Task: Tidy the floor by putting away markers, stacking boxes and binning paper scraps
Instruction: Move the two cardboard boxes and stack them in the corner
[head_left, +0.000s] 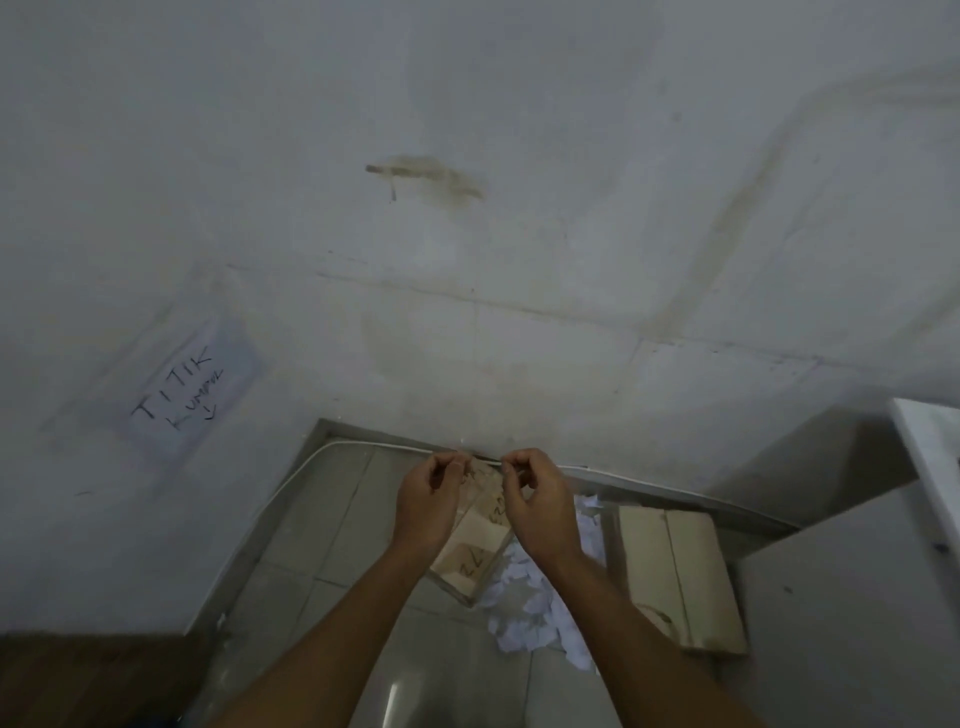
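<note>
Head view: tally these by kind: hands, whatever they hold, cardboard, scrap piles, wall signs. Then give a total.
Hands: 2, left hand and right hand, both pinching a thin clear film
Thin clear film: 1
Cardboard items: 2, a marked piece below the hands, a box at right
White paper scrap piles: 1
Handwritten wall signs: 1
Total: 7

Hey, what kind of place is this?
Likely a bare indoor room corner, perhaps a storeroom: a stained white wall with a handwritten paper sign, a grey tiled floor, and a cardboard box beside a heap of paper scraps.
</note>
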